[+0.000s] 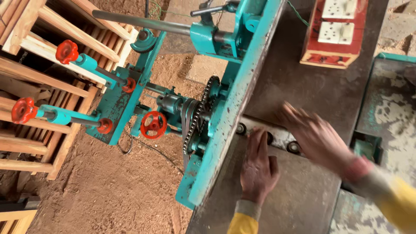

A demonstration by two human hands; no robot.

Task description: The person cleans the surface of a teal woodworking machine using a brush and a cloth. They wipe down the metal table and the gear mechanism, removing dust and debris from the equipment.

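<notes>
Left hand: the left hand [258,165] lies flat and palm down on the dark grey metal machine table [299,86], fingers together and stretched out, gripping nothing; its fingertips reach the edge of the gap in the table.
Right hand: the right hand [316,138] is blurred, open with fingers spread, holding nothing; it hovers just over the same gap, beside the left hand.
Table gap: the pale slot across the table with round metal rollers [281,138] sits between the two table halves, directly under both sets of fingertips.
Machine frame: the teal-painted steel frame [225,125] runs along the table's left edge, with a toothed sprocket and chain [200,113] on its side.
Handwheels: a small red handwheel [153,125] hangs near the sprocket; two red knobbed levers [67,51] stick out further left.
Socket box: a red box with white sockets [336,32] stands on the table's far end, well apart from the hands.
Floor: brown sawdust [108,182] covers it, with wooden slatted frames [39,86] stacked at left.
</notes>
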